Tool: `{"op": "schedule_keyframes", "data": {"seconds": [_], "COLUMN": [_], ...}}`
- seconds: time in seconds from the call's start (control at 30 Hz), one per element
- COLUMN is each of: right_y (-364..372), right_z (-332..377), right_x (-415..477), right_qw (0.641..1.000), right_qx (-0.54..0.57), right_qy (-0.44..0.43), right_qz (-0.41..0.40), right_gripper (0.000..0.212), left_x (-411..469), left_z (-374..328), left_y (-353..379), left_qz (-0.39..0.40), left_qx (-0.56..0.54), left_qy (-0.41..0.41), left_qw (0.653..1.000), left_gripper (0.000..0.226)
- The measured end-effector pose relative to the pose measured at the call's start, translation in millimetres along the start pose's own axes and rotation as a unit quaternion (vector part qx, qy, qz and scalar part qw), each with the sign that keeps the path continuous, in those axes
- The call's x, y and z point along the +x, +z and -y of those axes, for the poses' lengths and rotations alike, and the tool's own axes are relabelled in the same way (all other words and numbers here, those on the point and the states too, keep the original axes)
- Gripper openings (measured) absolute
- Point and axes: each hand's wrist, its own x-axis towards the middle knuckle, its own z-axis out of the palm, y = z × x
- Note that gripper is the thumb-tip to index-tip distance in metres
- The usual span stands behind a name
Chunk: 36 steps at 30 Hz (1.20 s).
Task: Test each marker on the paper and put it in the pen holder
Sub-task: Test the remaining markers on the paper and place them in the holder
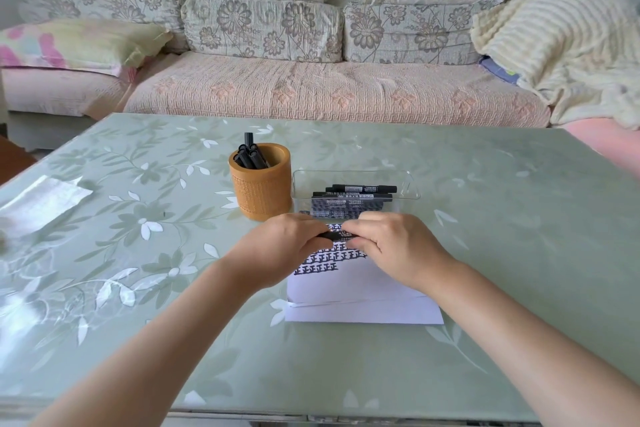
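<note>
White paper (363, 305) lies on the table (519, 253) near its near edge, with rows of black characters across its far part. Over those rows I hold one marker (337, 236), black with white print, lying level. My left hand (287, 246) curls round its left end and my right hand (391, 246) round its right end, so only the middle shows. Just beyond my hands sits a clear tray (412, 191) of black markers (360, 196) lying flat. Left of the tray stands the brown holder (259, 191), with more markers upright inside. A sofa (311, 94) runs past the far edge.
</note>
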Motion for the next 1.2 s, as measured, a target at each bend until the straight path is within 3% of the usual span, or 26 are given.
{"op": "schedule_keyframes", "data": {"seconds": [0.2, 0.27, 0.33, 0.4, 0.57, 0.67, 0.73, 0.8, 0.87, 1.07, 1.2], "right_y": [-1, 0, -2, -3, 1, 2, 3, 1, -4, -7, 2], "right_z": [5, 9, 8, 7, 7, 9, 14, 15, 12, 0, -4], "right_x": [0, 0, 2, 3, 0, 1, 3, 4, 2, -4, -7], "right_qw": [0.998, 1.000, 0.992, 0.979, 1.000, 0.999, 0.998, 0.971, 0.954, 0.969, 0.974], "right_qx": [-0.031, -0.004, 0.093, 0.162, -0.002, -0.031, 0.028, 0.162, 0.202, 0.157, 0.132], "right_qy": [-0.052, -0.019, 0.050, 0.091, 0.000, -0.015, 0.029, 0.120, 0.158, 0.144, 0.148], "right_qz": [-0.027, 0.008, 0.064, 0.086, 0.013, 0.004, 0.049, 0.126, 0.153, 0.123, 0.108], "right_gripper": [0.012, 0.018, 0.030, 0.034, 0.020, 0.019, 0.024, 0.030, 0.031, 0.032, 0.025], "left_x": [-5, -7, -8, -8, -11, -13, -14, -15, -17, -33, -40], "left_z": [-1, 1, 3, 4, 0, 0, 0, 5, 13, 35, 41], "left_y": [-6, -9, -10, -10, -9, -11, -13, -14, -17, -14, -10], "left_qz": [0.042, 0.023, -0.013, -0.029, 0.033, 0.060, 0.049, -0.001, -0.027, -0.038, 0.008], "left_qx": [-0.114, -0.075, 0.004, 0.029, -0.064, -0.117, -0.084, 0.005, 0.045, 0.020, 0.038], "left_qy": [-0.088, -0.036, 0.026, 0.038, -0.054, -0.103, -0.072, -0.002, 0.014, -0.100, -0.184], "left_qw": [0.989, 0.996, 1.000, 0.998, 0.996, 0.986, 0.993, 1.000, 0.999, 0.994, 0.982], "left_gripper": [0.025, 0.022, 0.024, 0.030, 0.023, 0.024, 0.019, 0.013, 0.017, 0.017, 0.018]}}
